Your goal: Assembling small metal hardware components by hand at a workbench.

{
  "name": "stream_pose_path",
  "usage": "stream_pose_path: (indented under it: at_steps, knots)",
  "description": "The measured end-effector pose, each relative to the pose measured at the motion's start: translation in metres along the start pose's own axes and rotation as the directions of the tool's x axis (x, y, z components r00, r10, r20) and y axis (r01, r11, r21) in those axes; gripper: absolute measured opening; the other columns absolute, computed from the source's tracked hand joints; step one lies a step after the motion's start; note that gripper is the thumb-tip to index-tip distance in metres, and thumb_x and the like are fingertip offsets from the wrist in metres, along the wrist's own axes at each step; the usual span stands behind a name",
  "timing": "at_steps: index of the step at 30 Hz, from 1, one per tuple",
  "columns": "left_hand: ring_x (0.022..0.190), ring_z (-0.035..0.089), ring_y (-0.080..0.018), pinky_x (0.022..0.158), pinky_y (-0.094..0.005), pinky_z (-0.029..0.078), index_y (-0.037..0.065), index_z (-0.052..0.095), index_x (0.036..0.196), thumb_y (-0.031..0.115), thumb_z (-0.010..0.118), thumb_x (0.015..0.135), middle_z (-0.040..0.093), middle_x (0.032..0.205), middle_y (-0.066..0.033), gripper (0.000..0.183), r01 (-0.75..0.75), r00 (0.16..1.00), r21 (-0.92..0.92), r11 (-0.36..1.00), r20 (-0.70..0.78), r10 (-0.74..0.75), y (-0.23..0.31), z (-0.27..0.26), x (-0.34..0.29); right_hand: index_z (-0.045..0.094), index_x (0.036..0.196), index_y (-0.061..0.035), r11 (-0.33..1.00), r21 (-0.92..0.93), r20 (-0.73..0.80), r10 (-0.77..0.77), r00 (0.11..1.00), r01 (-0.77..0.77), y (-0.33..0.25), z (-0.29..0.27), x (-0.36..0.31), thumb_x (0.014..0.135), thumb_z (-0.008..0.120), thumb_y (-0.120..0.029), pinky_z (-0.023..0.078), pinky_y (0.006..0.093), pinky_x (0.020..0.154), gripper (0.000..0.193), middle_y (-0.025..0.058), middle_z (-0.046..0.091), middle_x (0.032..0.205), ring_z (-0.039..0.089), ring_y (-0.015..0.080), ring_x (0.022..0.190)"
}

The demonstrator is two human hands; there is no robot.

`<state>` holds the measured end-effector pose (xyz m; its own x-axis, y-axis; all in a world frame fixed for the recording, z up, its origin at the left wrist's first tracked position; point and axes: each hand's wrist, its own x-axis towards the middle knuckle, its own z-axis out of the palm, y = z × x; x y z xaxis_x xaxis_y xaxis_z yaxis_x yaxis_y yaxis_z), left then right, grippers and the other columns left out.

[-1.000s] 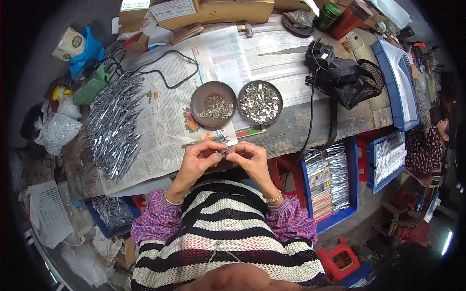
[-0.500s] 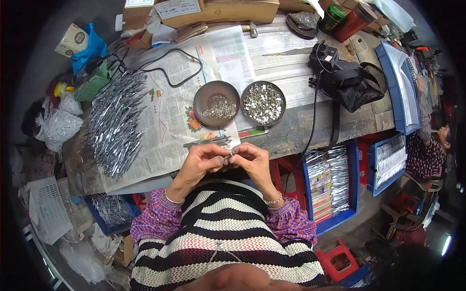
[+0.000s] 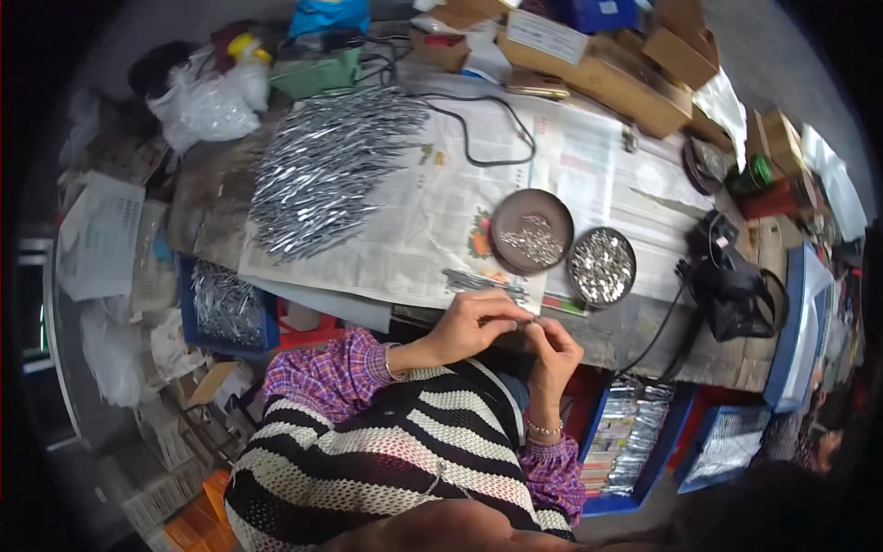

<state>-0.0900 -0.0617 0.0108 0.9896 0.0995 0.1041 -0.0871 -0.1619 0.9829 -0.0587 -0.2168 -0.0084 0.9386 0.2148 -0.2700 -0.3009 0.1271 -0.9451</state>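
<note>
My left hand [image 3: 474, 329] and my right hand [image 3: 554, 353] meet at the table's near edge, fingertips pinched together. Whatever sits between them is too small and blurred to make out. Just beyond my left hand lies a small row of thin grey metal strips [image 3: 480, 281] on newspaper [image 3: 432, 230]. Farther off, a round brown dish [image 3: 509, 217] contains small thin metal parts. Beside it on the right, a second round dish [image 3: 602, 266] is filled with small shiny metal pieces. A large heap of slender silvery metal strips [image 3: 322, 175] spreads over the left of the newspaper.
A black cable [image 3: 471, 152] loops across the newspaper. Black straps and a dark device [image 3: 736, 285] lie at the table's right. Cardboard boxes [image 3: 598, 69] line the back. Blue trays of metal strips stand below the table, one at the left [image 3: 225, 308], another at the right [image 3: 635, 428].
The whole view has swung left, so the table and dishes appear farther right and tilted. Both hands stay pinched together at the table edge.
</note>
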Motion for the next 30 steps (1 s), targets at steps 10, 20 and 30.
stream_pose_path:
  at_steps: [10,20,30]
  knots:
    - [0.079,0.061,-0.0172,0.070,-0.0264,0.048,-0.001,0.067,0.095,-0.005,0.063,0.075,0.064,0.084,-0.0089,0.021,0.026,1.000,-0.092,0.995,-0.008,-0.027,-0.005,-0.006,-0.005,0.066,0.089,0.0035,1.000,-0.012,0.040,0.017,0.999,-0.017,-0.001,0.008,-0.004,0.085,0.060,-0.005,0.042,0.0183,0.054,0.011,0.0020,0.062,0.073,0.053,0.0061,0.059]
    - [0.080,0.058,-0.0125,0.070,-0.0230,0.045,-0.003,0.064,0.096,-0.005,0.058,0.079,0.061,0.086,-0.0073,0.018,0.259,0.966,-0.227,0.939,0.033,-0.258,-0.004,-0.013,-0.004,0.064,0.094,0.0048,0.997,0.073,-0.018,0.023,1.000,-0.021,-0.003,0.015,0.008,0.084,0.061,-0.002,0.043,0.0197,0.054,0.013,0.0029,0.060,0.071,0.054,0.0079,0.058]
    - [0.079,0.056,-0.0115,0.068,-0.0222,0.043,-0.004,0.064,0.098,-0.006,0.057,0.079,0.060,0.089,-0.0063,0.020,0.170,0.982,-0.067,0.983,0.095,-0.164,-0.003,-0.003,0.003,0.066,0.090,0.0022,0.995,-0.071,0.035,-0.065,0.997,0.067,0.003,0.001,0.009,0.081,0.065,-0.005,0.044,0.0176,0.054,0.011,0.0005,0.063,0.071,0.056,0.0046,0.060]
